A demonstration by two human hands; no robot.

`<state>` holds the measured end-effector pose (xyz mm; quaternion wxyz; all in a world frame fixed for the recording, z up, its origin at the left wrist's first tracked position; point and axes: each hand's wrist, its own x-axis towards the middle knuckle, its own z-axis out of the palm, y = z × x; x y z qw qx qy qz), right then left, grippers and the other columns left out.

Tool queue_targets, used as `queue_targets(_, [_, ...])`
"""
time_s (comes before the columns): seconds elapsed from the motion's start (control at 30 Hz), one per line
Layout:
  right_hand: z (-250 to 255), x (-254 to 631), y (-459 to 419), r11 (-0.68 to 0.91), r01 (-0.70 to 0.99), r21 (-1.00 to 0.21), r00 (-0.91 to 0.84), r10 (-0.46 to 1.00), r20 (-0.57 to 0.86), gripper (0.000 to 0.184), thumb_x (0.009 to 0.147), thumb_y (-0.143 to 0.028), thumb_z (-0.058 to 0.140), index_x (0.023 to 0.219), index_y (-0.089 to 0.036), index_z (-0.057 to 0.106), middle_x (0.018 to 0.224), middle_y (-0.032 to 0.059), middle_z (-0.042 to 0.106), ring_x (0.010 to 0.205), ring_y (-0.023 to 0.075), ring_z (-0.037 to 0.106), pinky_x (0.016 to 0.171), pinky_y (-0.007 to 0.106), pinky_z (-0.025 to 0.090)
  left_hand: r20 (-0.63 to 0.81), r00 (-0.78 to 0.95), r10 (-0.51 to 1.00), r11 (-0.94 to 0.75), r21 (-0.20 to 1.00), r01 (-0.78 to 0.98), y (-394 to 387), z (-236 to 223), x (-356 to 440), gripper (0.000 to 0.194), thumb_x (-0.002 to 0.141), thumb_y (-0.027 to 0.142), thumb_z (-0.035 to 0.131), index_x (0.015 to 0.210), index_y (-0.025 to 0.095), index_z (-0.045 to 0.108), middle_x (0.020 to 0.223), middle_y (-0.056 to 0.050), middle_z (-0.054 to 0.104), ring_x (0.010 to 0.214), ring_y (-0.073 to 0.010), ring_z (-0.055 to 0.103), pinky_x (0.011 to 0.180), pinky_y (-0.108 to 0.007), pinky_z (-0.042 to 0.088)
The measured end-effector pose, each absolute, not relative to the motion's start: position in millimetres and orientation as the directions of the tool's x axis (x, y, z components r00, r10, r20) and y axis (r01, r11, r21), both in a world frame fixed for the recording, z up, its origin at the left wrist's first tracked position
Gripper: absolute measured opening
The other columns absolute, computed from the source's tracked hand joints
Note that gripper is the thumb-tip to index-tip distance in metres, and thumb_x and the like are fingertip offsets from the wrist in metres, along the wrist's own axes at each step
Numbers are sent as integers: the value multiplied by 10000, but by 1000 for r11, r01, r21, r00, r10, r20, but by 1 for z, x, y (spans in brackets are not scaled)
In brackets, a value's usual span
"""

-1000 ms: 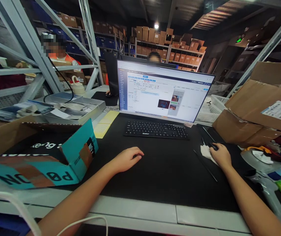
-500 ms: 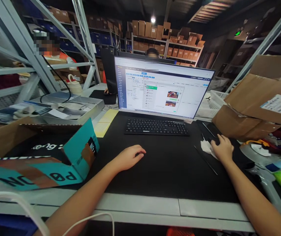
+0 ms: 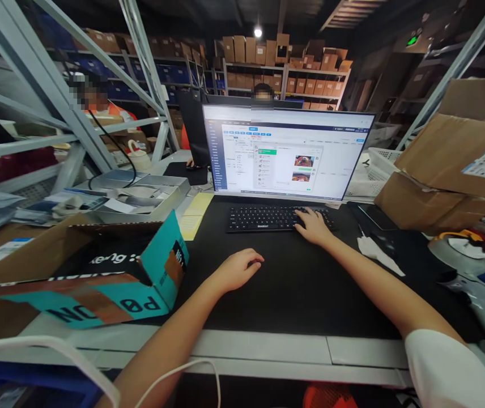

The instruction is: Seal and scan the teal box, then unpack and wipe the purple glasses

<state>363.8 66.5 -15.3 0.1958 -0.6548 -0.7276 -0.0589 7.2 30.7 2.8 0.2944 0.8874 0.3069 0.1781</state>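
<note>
My right hand (image 3: 314, 226) lies over the right part of a black keyboard (image 3: 263, 218), fingers spread on the keys, holding nothing. My left hand (image 3: 238, 269) rests on the black desk mat (image 3: 293, 294), fingers loosely bent and the thumb apart, with nothing in it. Behind the keyboard stands a lit monitor (image 3: 234, 164) with a chat window open on a web page. A crumpled white tissue (image 3: 376, 252) lies right of my right forearm.
An open turquoise and brown carton (image 3: 157, 300) with a black item inside is on the left. Yellow paper (image 3: 195, 215) lies beyond it. Brown boxes (image 3: 450, 164) are stacked on the right, near a grey handheld scanner (image 3: 476, 300). Co-workers (image 3: 102, 107) are behind the metal frame and monitor.
My right hand has moved left from beside the tissue onto the keyboard. The left hand stays on the mat. The view has shifted slightly.
</note>
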Motion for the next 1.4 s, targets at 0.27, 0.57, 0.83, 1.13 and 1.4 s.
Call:
queue_targets(0.27, [4, 431, 39, 21, 993, -120, 25, 929, 370, 552, 990, -414, 494, 1461, -151, 612, 1489, 182, 624, 1417, 345, 526, 1200, 575, 371, 107, 751, 652, -641, 606, 471, 25, 10, 9, 238, 995, 253, 560, 1141, 215, 743, 1209, -67, 736, 1121, -248, 706, 1003, -373, 549])
queue_targets(0.57, [-14, 590, -42, -580, 783, -226, 622, 735, 270, 717, 907, -477, 545, 1441, -1, 585, 1533, 294, 516, 1471, 385, 451, 1202, 500, 377, 105, 765, 635, -663, 582, 470, 23, 10, 12, 252, 1011, 256, 551, 1169, 221, 744, 1230, -57, 727, 1138, -248, 701, 1017, -362, 540])
queue_targets(0.83, [-31, 567, -58, -582, 770, -261, 637, 674, 375, 689, 914, -530, 527, 1435, -84, 584, 1478, 247, 574, 1365, 383, 564, 1131, 495, 459, 132, 745, 654, -647, 608, 460, 28, 8, 7, 268, 1021, 280, 528, 1177, 221, 738, 1232, -58, 723, 1125, -235, 693, 992, -349, 532])
queue_targets(1.13, [-22, 556, -50, -661, 733, -159, 678, 690, 254, 676, 921, -553, 500, 1376, -65, 612, 1340, 283, 650, 1214, 428, 665, 976, 528, 552, 119, 734, 668, -636, 604, 481, 36, 5, 1, 264, 1023, 288, 525, 1169, 222, 735, 1220, -60, 728, 1136, -230, 688, 1008, -347, 524])
queue_targets(1.4, [-21, 558, -52, -669, 733, -125, 678, 703, 215, 697, 927, -561, 469, 1361, -36, 617, 1353, 306, 635, 1205, 465, 663, 954, 558, 556, 116, 720, 685, -620, 613, 491, 37, 10, -2, 257, 1022, 288, 528, 1157, 223, 737, 1204, -60, 728, 1119, -230, 689, 987, -349, 522])
